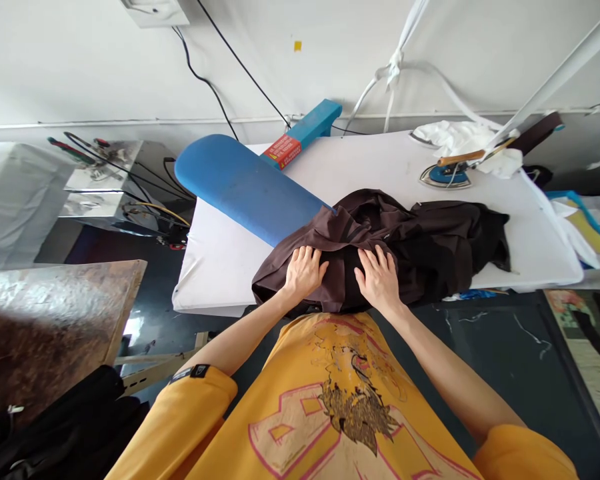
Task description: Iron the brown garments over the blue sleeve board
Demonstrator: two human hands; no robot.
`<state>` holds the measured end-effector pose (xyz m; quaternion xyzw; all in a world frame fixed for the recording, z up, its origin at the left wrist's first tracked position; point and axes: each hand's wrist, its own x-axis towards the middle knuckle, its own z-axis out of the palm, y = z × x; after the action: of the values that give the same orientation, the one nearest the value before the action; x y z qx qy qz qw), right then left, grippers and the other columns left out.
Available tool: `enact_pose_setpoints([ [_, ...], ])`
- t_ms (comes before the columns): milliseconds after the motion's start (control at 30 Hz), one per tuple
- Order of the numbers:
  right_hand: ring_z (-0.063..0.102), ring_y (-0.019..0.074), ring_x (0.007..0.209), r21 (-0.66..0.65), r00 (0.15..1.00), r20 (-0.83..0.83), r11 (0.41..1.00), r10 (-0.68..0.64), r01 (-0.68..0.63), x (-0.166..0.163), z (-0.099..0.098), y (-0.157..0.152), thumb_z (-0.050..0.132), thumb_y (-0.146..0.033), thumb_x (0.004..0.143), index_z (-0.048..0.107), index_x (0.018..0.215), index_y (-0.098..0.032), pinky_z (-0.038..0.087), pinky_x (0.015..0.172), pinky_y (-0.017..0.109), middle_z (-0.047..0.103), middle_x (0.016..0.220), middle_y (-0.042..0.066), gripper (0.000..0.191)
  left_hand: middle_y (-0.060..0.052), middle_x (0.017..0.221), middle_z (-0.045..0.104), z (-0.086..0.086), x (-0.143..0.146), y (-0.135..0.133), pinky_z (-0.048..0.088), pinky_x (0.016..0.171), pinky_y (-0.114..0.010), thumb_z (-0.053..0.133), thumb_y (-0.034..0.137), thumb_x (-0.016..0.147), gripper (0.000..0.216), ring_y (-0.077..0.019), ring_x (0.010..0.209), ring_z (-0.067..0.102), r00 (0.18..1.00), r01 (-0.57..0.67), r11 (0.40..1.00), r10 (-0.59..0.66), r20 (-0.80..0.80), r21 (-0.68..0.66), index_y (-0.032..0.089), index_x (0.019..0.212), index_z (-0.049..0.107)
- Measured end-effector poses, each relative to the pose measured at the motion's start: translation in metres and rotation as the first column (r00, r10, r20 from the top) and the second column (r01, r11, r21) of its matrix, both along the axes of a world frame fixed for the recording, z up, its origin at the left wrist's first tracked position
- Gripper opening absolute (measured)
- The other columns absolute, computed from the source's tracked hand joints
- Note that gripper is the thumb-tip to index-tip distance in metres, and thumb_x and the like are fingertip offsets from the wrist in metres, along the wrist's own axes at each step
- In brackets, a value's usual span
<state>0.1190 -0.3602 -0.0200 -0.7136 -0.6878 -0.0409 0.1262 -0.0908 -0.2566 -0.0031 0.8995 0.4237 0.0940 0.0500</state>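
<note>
A dark brown garment (pixel 440 233) lies bunched along the front of the white-covered ironing table (pixel 215 273), partly over the lower end of a blue padded pressing arm (pixel 245 187). My left hand (pixel 304 272) rests on the garment's near part, fingers laid on the cloth and thumb out to the side. To its right, my right hand (pixel 379 275) lies on the same cloth with its fingers spread. A fold of fabric runs between the two hands. What lies beneath the layers is hidden.
A blue iron with a wooden handle (pixel 447 175) stands at the back right beside crumpled white cloth (pixel 450 140). A teal support arm (pixel 305 133) reaches behind the pressing arm. Metal equipment with cables (pixel 100 193) and a worn brown board (pixel 55 327) are on the left.
</note>
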Motion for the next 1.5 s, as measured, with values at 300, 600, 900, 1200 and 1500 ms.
enact_pose_setpoints([
  [300, 0.035, 0.0362, 0.150, 0.008, 1.000, -0.012, 1.000, 0.011, -0.011, 0.000, 0.002, 0.000, 0.036, -0.036, 0.107, 0.049, 0.152, -0.010, 0.028, 0.120, 0.056, 0.056, 0.150, 0.015, 0.054, -0.021, 0.153, 0.051, 0.009, 0.035, -0.044, 0.034, 0.126, -0.048, 0.043, 0.030, 0.102, 0.053, -0.0320, 0.148, 0.043, 0.959, 0.251, 0.966, -0.257, 0.122, 0.066, 0.003, 0.148, 0.047],
  [600, 0.038, 0.0338, 0.149, 0.034, 0.997, -0.013, 0.997, 0.073, -0.072, 0.010, 0.002, 0.005, 0.039, -0.032, 0.106, 0.053, 0.148, -0.010, 0.027, 0.122, 0.054, 0.057, 0.149, 0.013, 0.050, -0.017, 0.158, 0.048, -0.009, 0.049, -0.030, 0.032, 0.127, -0.048, 0.039, 0.037, 0.105, 0.055, -0.0298, 0.150, 0.042, 0.961, 0.265, 0.963, -0.268, 0.073, 0.042, 0.007, 0.151, 0.047],
  [900, 0.052, 0.0253, 0.140, 0.212, 0.972, -0.048, 0.954, 0.229, -0.215, 0.006, 0.007, -0.007, 0.043, -0.019, 0.102, 0.059, 0.140, -0.013, 0.030, 0.125, 0.051, 0.064, 0.143, 0.011, 0.041, -0.015, 0.158, 0.048, -0.011, 0.047, -0.031, 0.032, 0.126, -0.048, 0.040, 0.037, 0.105, 0.054, -0.0290, 0.149, 0.042, 0.959, 0.271, 0.960, -0.275, 0.061, 0.069, 0.009, 0.150, 0.049],
  [1200, 0.051, 0.0277, 0.141, 0.140, 0.978, -0.040, 0.971, 0.203, -0.196, 0.002, 0.002, 0.000, 0.040, -0.022, 0.104, 0.054, 0.145, -0.007, 0.033, 0.124, 0.051, 0.057, 0.149, 0.016, 0.046, -0.016, 0.158, 0.048, -0.017, 0.046, -0.029, 0.032, 0.127, -0.049, 0.039, 0.035, 0.105, 0.053, -0.0293, 0.150, 0.042, 0.950, 0.285, 0.956, -0.292, 0.110, 0.071, 0.009, 0.150, 0.048],
  [1500, 0.046, 0.0306, 0.143, 0.042, 0.989, -0.006, 0.989, 0.145, -0.145, 0.001, 0.000, -0.004, 0.040, -0.028, 0.105, 0.051, 0.149, -0.009, 0.029, 0.123, 0.054, 0.050, 0.156, 0.016, 0.049, -0.021, 0.148, 0.054, -0.019, 0.023, -0.025, 0.038, 0.124, -0.051, 0.041, 0.034, 0.103, 0.050, -0.0328, 0.143, 0.048, 0.941, 0.217, 0.974, -0.228, 0.249, 0.073, 0.005, 0.143, 0.052],
])
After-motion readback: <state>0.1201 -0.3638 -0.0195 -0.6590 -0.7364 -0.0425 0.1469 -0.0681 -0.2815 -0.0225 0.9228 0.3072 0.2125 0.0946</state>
